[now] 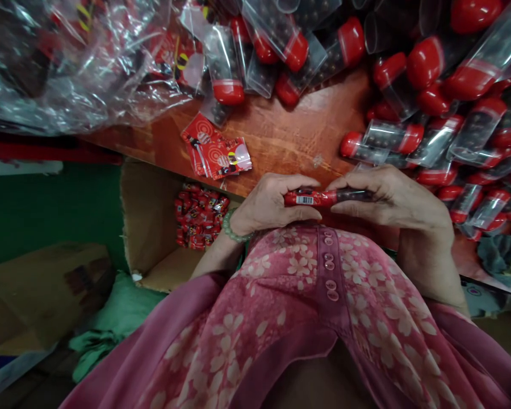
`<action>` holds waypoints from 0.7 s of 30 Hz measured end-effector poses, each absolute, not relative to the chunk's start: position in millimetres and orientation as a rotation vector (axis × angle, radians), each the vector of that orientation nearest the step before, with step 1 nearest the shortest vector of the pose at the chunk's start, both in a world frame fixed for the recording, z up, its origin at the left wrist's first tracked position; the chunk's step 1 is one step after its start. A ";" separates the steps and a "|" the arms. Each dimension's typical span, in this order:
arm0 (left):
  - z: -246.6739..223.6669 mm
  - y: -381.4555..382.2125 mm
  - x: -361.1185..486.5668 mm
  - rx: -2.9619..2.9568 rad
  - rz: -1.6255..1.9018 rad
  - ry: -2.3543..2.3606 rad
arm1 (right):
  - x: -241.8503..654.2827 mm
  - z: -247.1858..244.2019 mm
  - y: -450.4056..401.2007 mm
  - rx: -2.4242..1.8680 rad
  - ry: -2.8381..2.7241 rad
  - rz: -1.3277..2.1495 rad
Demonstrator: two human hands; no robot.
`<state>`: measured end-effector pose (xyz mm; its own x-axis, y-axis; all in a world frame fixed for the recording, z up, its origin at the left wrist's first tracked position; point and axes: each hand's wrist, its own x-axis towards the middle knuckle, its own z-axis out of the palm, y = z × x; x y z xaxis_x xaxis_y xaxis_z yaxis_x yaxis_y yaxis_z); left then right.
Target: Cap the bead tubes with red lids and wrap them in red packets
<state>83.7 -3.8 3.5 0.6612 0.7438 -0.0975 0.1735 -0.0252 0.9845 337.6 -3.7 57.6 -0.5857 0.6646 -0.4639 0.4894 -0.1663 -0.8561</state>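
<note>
Close to my chest, both hands hold one slim tube [313,197] lying sideways. Its left part is wrapped in a red printed sleeve with a barcode; dark pellets show in the right part. My left hand [266,201] is closed, thumb and fingers gripping the red end. At the other end, my right hand [385,196] pinches the dark, clear part. Just beyond my left hand, red printed sleeves [217,150] lie flat on the wooden table [289,128]. To the right lies a heap of clear tubes with red caps [434,136], also filled with dark pellets.
A cardboard box [147,216] below the table's near edge holds many red wrapped tubes [200,216]. Clear plastic bags [89,62] with red printed sleeves cover the far left. More red-capped tubes [227,68] lie at the back. Another cardboard box [42,289] stands lower left.
</note>
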 end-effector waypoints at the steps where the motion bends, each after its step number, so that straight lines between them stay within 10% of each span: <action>1: 5.9 -3.3 83.8 1.496 0.504 0.805 | 336.6 54.8 -5.7 -1.383 -1.783 1.914; 9: 2.1 -11.3 101.5 0.673 0.651 0.892 | 325.5 32.1 -27.9 -1.382 -0.793 2.014; 21: 0.6 -20.8 126.0 0.538 0.595 0.999 | 318.2 29.0 -43.6 -1.418 -0.704 1.846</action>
<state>126.0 -20.8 0.6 0.4116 0.6793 -0.6075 -0.2114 0.7196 0.6614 318.2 -43.6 29.0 -0.1607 0.7914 -0.5898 -0.1977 -0.6112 -0.7664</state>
